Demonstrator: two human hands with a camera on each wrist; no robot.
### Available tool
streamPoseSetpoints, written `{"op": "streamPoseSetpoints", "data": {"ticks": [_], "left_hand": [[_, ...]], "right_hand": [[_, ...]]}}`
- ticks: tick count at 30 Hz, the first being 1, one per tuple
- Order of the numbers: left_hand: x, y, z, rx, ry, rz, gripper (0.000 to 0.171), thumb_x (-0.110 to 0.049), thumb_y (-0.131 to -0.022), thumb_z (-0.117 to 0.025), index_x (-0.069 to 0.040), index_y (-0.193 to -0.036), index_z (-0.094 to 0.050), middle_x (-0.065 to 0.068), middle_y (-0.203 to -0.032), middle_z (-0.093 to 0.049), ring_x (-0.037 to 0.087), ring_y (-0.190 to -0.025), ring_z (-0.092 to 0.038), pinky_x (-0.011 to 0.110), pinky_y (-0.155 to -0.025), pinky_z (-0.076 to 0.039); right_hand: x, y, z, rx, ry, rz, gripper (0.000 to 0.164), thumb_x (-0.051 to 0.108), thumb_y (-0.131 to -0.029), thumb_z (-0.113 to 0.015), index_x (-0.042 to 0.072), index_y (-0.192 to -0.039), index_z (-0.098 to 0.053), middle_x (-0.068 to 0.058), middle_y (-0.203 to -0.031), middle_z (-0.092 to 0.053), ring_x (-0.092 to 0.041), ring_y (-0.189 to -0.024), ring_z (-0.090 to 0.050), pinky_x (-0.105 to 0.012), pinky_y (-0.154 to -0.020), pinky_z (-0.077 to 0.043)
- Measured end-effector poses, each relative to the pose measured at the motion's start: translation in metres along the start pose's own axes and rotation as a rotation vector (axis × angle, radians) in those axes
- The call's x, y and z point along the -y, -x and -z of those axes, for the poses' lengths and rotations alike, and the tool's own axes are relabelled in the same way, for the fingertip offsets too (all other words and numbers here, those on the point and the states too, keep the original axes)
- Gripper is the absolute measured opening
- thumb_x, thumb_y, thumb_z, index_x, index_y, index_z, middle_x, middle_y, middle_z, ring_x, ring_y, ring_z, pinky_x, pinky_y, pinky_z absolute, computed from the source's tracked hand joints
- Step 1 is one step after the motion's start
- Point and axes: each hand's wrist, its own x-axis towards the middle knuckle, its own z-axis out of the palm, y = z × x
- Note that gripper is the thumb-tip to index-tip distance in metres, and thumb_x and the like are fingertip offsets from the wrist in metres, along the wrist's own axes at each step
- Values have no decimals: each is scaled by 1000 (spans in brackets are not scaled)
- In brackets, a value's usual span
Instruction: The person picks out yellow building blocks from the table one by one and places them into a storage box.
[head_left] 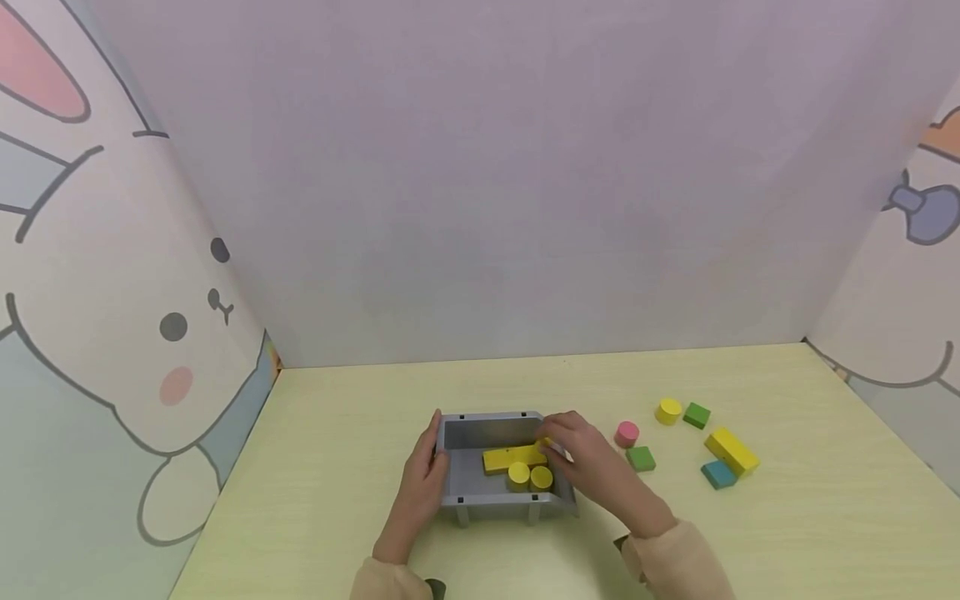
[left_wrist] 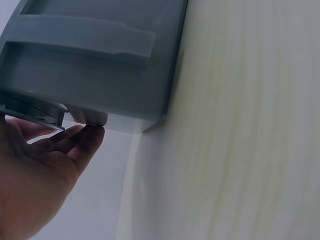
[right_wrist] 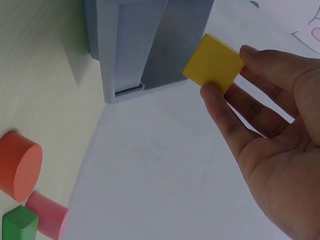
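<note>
While the left hand [head_left: 423,479] grips the end wall of the grey bin [head_left: 498,501], thumb inside, the right hand [head_left: 585,457] pinches a small yellow block [right_wrist: 212,65] between thumb and fingertips at the bin's other end. Can't tell from here how much air is under the block.

Handling, my read: block is light, stiff, probably painted wood; won't squash, hard to break. Smooth faces, so slip or twist is the likelier trouble. Pinch sits near one corner, most of the block sticking out past the fingertips. Opposite edges, nearer the middle, would be steadier.

Bin looks like thin hard plastic: light, slight flex, could skid if bumped. End wall is a good hold.

Below and left of the pinch: long block [head_left: 510,459]. Below it: two yellow cylinders [head_left: 518,477]. Right of it, outside the bin: pink cylinder [head_left: 627,434], green block [head_left: 641,458].
</note>
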Motion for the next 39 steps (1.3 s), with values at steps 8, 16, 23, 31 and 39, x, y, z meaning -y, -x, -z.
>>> {"op": "streamPoseSetpoints", "data": {"ticks": [8, 16, 23, 31, 39], "left_hand": [[1, 1, 0, -11, 3, -15, 53, -3, -94, -35, -6, -144, -21, 21, -147, -27, 31, -133, -23, 56, -106, -26], [0, 1, 0, -13, 4, -12, 53, -2, -94, -36, -7, -144, -21, 21, -147, -28, 31, -133, -24, 56, -106, -27], [-17, 4, 4, -4, 18, 9, 52, 0, -93, -36, -2, -143, -21, 24, -145, -29, 34, -132, -24, 57, -105, -27], [-35, 7, 8, -1, 30, 22, 51, 3, -92, -36, 4, -141, -22, 28, -143, -29, 37, -131, -25, 58, -104, -27], [-40, 7, 9, -5, 20, 16, 51, 4, -91, -36, 6, -141, -22, 30, -142, -30, 38, -130, -26, 58, -103, -29]], "right_hand": [[4, -4, -11, 85, -59, 35, 16, 2, -74, -69, 3, -90, -66, -7, -93, -65, -22, -89, -57, -38, -73, -56], [6, -8, -22, 137, -142, 120, 17, 2, -74, -69, 5, -91, -66, -7, -96, -65, -21, -91, -57, -35, -73, -56], [8, -10, -28, 184, -144, 127, 19, 2, -75, -69, 6, -92, -66, -8, -99, -65, -21, -93, -57, -34, -75, -56], [9, -12, -32, 249, -147, 121, 21, 1, -75, -68, 6, -96, -66, -8, -102, -65, -21, -95, -58, -35, -78, -55], [12, -18, -33, 340, -173, 109, 19, 2, -79, -65, 6, -98, -66, -6, -100, -67, -17, -95, -60, -35, -81, -54]]}}
